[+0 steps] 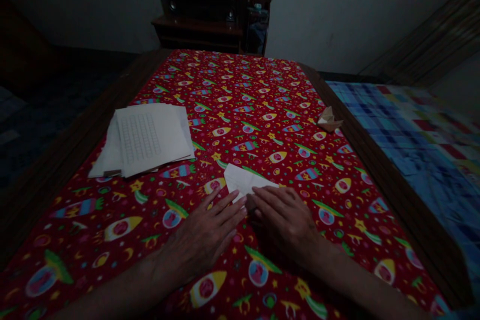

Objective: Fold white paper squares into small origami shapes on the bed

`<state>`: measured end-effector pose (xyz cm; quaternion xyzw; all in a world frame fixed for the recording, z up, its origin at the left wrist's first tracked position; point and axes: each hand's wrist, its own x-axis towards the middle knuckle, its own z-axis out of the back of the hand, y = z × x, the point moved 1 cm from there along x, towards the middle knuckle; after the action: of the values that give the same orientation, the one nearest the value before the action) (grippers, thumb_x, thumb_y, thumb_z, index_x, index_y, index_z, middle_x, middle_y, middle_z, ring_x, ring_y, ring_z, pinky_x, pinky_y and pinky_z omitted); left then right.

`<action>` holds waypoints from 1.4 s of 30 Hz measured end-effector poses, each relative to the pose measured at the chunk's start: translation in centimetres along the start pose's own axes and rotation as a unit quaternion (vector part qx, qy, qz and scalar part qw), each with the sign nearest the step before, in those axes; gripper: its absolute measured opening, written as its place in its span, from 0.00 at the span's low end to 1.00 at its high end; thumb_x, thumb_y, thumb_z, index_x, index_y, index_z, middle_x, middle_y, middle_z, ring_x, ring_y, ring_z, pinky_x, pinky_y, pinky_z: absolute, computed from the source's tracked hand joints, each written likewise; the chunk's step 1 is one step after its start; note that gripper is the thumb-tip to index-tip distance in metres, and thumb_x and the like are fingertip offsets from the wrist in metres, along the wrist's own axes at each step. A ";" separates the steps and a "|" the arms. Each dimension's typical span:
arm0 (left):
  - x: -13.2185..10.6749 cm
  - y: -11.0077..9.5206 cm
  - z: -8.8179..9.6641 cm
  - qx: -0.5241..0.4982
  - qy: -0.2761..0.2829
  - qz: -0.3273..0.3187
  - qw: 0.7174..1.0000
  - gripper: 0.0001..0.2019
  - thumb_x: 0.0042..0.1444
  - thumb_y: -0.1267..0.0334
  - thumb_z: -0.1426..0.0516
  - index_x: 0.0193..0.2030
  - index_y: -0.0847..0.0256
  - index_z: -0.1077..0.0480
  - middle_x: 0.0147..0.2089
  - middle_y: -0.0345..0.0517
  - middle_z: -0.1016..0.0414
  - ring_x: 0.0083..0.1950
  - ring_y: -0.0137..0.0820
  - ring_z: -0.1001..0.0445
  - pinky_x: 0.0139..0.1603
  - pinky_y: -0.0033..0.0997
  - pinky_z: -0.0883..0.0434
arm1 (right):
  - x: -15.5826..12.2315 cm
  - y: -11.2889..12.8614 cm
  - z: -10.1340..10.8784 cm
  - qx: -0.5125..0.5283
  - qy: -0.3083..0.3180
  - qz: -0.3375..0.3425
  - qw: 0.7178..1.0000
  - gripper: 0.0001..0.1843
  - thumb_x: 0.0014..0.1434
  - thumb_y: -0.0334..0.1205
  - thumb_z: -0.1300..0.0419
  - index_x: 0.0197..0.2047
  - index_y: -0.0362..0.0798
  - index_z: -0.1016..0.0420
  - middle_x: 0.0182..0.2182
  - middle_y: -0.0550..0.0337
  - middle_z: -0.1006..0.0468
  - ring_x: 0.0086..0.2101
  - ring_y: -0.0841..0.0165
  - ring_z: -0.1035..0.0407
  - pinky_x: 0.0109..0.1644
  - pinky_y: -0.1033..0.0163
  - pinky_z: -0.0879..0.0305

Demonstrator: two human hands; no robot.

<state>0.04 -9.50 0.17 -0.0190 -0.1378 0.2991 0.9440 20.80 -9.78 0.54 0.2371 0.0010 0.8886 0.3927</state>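
Note:
A folded white paper (243, 180) lies on the red rocket-patterned cloth (240, 110) near the front middle. My left hand (210, 230) lies flat on the cloth, fingers stretched out, its fingertips touching the paper's near left edge. My right hand (285, 215) rests palm down over the paper's near right part, fingers extended and pressing on it. Part of the paper is hidden under my right hand.
A stack of white sheets (144, 137) lies to the left on the cloth. A small folded brownish paper shape (328, 120) sits by the right edge. A checked blue mat (420, 145) is on the right, and a dark cabinet (210, 25) stands beyond the far end.

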 end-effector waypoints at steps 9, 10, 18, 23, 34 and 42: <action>0.1 0.0 0.1 0.002 -0.021 -0.009 1.000 0.16 0.64 0.64 0.54 0.57 0.62 0.36 0.61 0.46 0.35 0.63 0.37 0.39 0.64 0.44 0.47 | -3.5 -0.4 1.0 -0.060 0.159 0.008 0.985 0.29 0.64 0.42 0.50 0.65 0.39 0.49 0.63 0.49 0.45 0.63 0.59 0.54 0.64 0.43 0.49; 0.1 -0.1 0.1 0.003 -0.019 -0.009 1.000 0.16 0.64 0.64 0.54 0.57 0.62 0.36 0.61 0.46 0.35 0.63 0.37 0.39 0.64 0.44 0.47 | -3.6 -0.6 1.2 -0.068 0.161 0.007 0.985 0.29 0.64 0.42 0.50 0.65 0.39 0.48 0.63 0.49 0.45 0.63 0.59 0.54 0.64 0.43 0.49; -0.2 -0.1 0.0 0.017 0.004 -0.007 1.000 0.18 0.64 0.65 0.54 0.60 0.62 0.40 0.64 0.45 0.38 0.64 0.36 0.41 0.64 0.42 0.46 | -1.9 0.8 0.3 -0.067 0.103 0.030 0.992 0.26 0.64 0.42 0.50 0.61 0.36 0.40 0.60 0.46 0.38 0.61 0.58 0.47 0.63 0.46 0.46; -0.7 0.1 0.1 0.013 0.004 -0.007 1.000 0.18 0.64 0.65 0.53 0.60 0.61 0.40 0.64 0.44 0.39 0.64 0.35 0.41 0.64 0.43 0.47 | -2.7 0.3 0.4 -0.052 0.124 0.024 0.991 0.24 0.64 0.37 0.51 0.62 0.39 0.43 0.61 0.49 0.40 0.61 0.61 0.48 0.64 0.47 0.46; 0.2 1.0 0.8 -0.085 -0.051 -0.032 0.995 0.11 0.63 0.67 0.52 0.47 0.61 0.31 0.53 0.46 0.28 0.55 0.34 0.33 0.57 0.40 0.39 | -2.0 -0.2 -0.1 -0.042 0.003 -0.009 0.999 0.10 0.62 0.34 0.47 0.46 0.43 0.29 0.46 0.52 0.24 0.49 0.64 0.34 0.52 0.54 0.37; 4.9 5.1 0.0 -0.203 0.035 0.033 0.978 0.03 0.60 0.66 0.46 0.35 0.61 0.35 0.37 0.41 0.32 0.38 0.29 0.32 0.39 0.29 0.33 | 1.3 -2.2 -0.3 -0.064 0.055 -0.142 0.986 0.09 0.60 0.45 0.44 0.34 0.47 0.31 0.33 0.56 0.30 0.34 0.65 0.38 0.37 0.59 0.41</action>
<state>0.99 -2.54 0.81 -0.2258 -0.1616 0.2950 0.9143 21.44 -7.26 0.41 0.1592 -0.0006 0.8337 0.5288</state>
